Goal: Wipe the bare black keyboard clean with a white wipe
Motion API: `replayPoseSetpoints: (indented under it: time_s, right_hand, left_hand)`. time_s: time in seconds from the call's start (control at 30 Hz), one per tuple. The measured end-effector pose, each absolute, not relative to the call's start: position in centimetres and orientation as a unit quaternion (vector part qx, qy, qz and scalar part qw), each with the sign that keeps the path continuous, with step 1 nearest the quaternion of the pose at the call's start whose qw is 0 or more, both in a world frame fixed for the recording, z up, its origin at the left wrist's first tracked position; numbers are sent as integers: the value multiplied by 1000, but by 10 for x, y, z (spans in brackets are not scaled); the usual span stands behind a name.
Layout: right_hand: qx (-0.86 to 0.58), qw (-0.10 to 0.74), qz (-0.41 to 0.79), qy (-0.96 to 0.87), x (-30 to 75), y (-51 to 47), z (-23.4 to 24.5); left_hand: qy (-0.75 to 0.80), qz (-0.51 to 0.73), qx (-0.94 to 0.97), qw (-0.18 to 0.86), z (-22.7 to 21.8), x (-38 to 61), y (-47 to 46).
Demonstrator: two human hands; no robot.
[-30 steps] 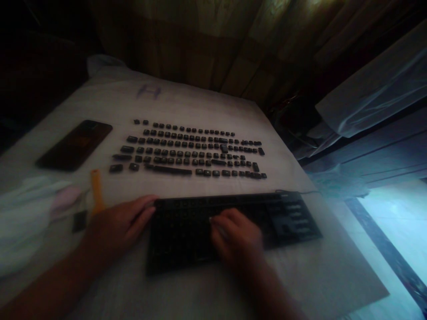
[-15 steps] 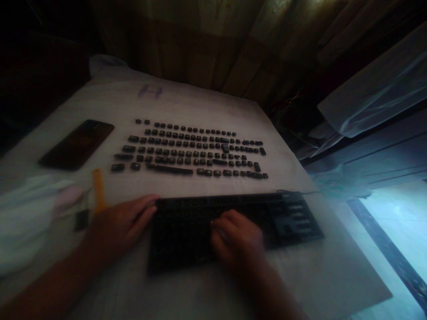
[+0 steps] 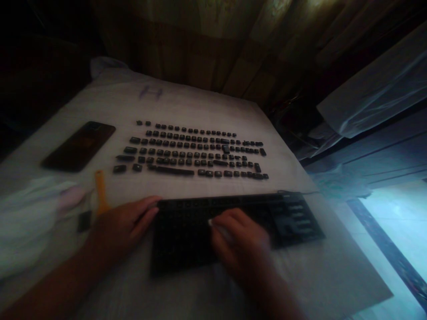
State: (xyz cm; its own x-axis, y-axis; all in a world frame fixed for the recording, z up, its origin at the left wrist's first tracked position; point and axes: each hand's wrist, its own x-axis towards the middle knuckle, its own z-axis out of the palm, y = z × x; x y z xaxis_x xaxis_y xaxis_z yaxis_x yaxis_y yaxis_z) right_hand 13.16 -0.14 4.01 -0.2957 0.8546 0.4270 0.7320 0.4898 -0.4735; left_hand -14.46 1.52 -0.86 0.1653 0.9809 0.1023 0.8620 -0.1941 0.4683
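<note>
A black keyboard [image 3: 187, 242], its keycaps off over most of the board, lies across the table in front of me. My left hand [image 3: 125, 224] grips its upper left corner between thumb and fingers. Over the middle of the board, my right hand [image 3: 243, 238] is closed in a pinch, fingertips down at the key bed. A small pale tip [image 3: 210, 222] shows at those fingertips; blur and dim light hide what it is. Beyond the keyboard, the loose black keycaps [image 3: 182, 154] are laid out in several rows.
A dark phone [image 3: 80, 146] lies at the left. Nearer are an orange-handled tool [image 3: 100, 189], partly behind my left hand, a small dark block [image 3: 84, 221] and a crumpled white cloth [image 3: 26, 222]. The table's right edge [image 3: 347, 240] drops to a pale floor.
The right hand has shifted slightly at the same part of the board, its back turning a little rightward. My left hand keeps its grip. The view has moved slightly.
</note>
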Motion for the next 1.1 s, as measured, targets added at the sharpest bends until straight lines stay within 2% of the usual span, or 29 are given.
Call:
replayPoseSetpoints:
  time_s: [0.37,0.6,1.1]
  right_hand:
    - [-519,319,46,-792,122,1,11]
    - [-498,281,46,-819,124,1,18]
    - [-514,295,75,-802,124,-6,15]
  left_hand:
    - [611,210,751,136,-20,-149,11]
    - [611,204,752,142,-16,-146,13]
    - [610,196,753,152,-6,-143,15]
